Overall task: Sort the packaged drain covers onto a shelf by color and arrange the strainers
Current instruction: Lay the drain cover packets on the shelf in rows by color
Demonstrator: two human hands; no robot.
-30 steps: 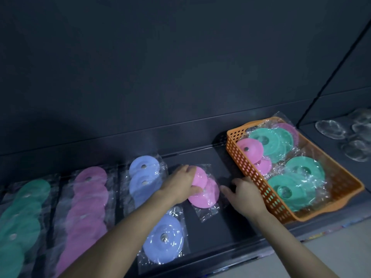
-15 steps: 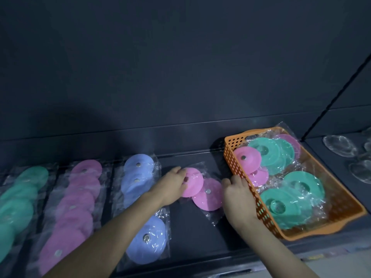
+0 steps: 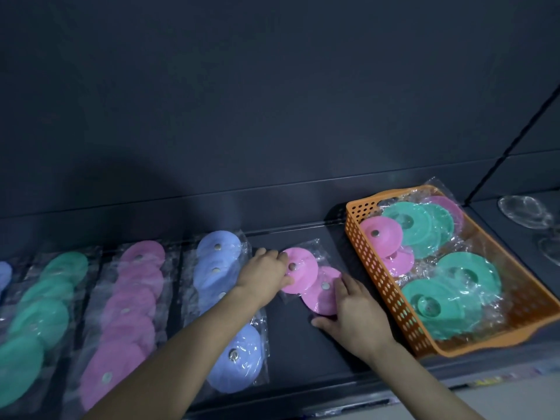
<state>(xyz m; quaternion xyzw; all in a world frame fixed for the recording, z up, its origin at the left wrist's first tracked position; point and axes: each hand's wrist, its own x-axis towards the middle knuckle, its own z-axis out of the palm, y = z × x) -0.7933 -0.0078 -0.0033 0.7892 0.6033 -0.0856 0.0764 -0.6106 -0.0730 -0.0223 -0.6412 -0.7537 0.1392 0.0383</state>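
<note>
Now squaring the pink packet (image 3: pixel 303 269) on the shelf (image 3: pixel 295 347), between blue row (image 3: pixel 218 259) and orange basket (image 3: pixel 391 295): pinched by left hand (image 3: pixel 263 272), pressed under right hand (image 3: pixel 357 316), fingers flat. Next, probably letting go and fetching another.

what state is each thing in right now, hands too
pink pack, bagged, flat on the shelf, under both hands
left hand, grips the pack's far cover
right hand, fingers straight, resting on the near cover
basket, on the shelf, holds green and pink bagged covers
blue row, overlapping, bagged
pink row, overlapping, bagged
green row, overlapping, bagged
strainers, clear, lying far right
</note>
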